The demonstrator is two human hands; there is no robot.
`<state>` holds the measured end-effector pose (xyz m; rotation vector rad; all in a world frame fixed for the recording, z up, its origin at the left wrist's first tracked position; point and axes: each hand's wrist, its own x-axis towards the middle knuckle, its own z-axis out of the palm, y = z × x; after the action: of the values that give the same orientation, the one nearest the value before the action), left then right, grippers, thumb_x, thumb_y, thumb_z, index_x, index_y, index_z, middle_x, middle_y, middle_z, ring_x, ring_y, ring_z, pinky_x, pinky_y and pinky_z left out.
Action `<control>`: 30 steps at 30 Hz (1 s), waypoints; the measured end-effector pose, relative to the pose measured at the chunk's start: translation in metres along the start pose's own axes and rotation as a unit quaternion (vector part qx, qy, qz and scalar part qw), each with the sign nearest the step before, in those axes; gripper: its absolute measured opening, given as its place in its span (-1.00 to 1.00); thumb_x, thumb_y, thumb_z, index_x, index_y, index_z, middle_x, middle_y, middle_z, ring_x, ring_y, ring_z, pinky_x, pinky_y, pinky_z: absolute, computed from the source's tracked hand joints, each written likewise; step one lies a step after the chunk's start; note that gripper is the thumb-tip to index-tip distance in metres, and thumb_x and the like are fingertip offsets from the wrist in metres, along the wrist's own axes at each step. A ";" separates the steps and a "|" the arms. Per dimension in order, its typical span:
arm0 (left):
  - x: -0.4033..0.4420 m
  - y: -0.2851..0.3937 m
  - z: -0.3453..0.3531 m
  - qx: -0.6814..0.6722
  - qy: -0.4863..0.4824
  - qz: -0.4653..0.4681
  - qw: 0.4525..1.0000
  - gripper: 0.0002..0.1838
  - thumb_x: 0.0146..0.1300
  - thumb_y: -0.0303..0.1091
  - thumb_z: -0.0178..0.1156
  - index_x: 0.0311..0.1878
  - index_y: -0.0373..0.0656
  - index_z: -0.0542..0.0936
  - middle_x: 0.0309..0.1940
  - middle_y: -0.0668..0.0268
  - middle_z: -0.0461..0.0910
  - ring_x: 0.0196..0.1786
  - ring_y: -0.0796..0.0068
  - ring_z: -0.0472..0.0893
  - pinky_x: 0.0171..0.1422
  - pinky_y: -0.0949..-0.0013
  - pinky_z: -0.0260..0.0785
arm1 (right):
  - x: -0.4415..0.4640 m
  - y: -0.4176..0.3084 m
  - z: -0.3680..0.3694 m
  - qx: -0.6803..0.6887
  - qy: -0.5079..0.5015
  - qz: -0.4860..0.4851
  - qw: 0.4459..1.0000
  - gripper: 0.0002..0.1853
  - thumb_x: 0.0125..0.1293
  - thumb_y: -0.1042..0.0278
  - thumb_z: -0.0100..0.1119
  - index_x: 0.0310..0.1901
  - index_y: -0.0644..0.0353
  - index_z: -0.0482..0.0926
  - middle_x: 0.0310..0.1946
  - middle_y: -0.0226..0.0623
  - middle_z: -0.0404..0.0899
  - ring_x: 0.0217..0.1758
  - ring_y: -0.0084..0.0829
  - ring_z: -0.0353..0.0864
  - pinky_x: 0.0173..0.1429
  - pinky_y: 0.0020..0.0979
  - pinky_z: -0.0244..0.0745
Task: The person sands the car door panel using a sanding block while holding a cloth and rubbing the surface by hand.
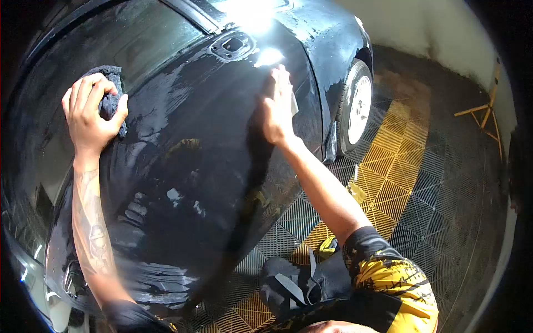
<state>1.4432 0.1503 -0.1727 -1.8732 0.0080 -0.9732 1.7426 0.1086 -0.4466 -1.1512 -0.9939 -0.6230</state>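
Observation:
A bunched dark cloth [111,100] is in my left hand [89,114], its fingers and thumb curled around it over the lower part of the car window [152,33]. My right hand [278,108] lies along the front part of the dark car door [194,127], fingers pointing up and close together. A pale, flat pad [293,102] shows past its right edge; the rest is hidden under the palm. Whitish smears and patches [174,196] mark the door. Above my right hand is a bare mirror mount [232,46] with a hole in it.
To the right stands the front wheel [357,105] beneath the fender. Yellow and grey grid tiles [394,155] cover the floor. A yellow stand [488,108] is by the wall. Some dark item with straps [300,283] lies below, near my body. A bright light reflects off the car.

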 end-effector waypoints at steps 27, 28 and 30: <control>0.017 0.020 0.011 0.005 -0.114 -0.024 0.993 -0.65 0.08 -0.07 0.48 -0.14 -0.03 0.67 -0.06 0.36 0.69 0.10 0.30 0.62 0.27 0.14 0.30 | -0.139 0.028 -0.112 0.151 0.145 0.242 0.948 -0.37 0.48 0.25 -0.16 0.46 0.53 0.21 0.27 0.20 0.45 0.34 0.01 0.40 0.47 -0.08 0.21; 0.025 0.032 0.020 -0.003 -0.070 0.013 0.997 -0.69 0.08 -0.07 0.48 -0.20 -0.01 0.68 -0.15 0.38 0.70 0.04 0.32 0.64 0.23 0.14 0.31 | -0.163 0.054 -0.125 0.101 0.122 0.273 0.949 -0.39 0.48 0.25 -0.15 0.41 0.55 0.27 0.15 0.22 0.53 0.20 0.05 0.49 0.37 -0.05 0.31; 0.048 0.070 0.042 -0.045 -0.050 0.086 0.994 -0.71 0.07 -0.06 0.47 -0.22 0.05 0.67 -0.18 0.42 0.70 0.01 0.37 0.64 0.24 0.14 0.31 | -0.190 0.083 -0.164 0.004 0.076 0.321 0.944 -0.48 0.48 0.27 -0.15 0.28 0.54 0.41 -0.08 0.23 0.59 -0.09 0.11 0.55 0.13 -0.04 0.46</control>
<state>1.5290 0.1273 -0.2047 -1.9664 0.1522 -0.7715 1.7775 -0.0341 -0.6658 -1.3079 -0.4414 -0.1745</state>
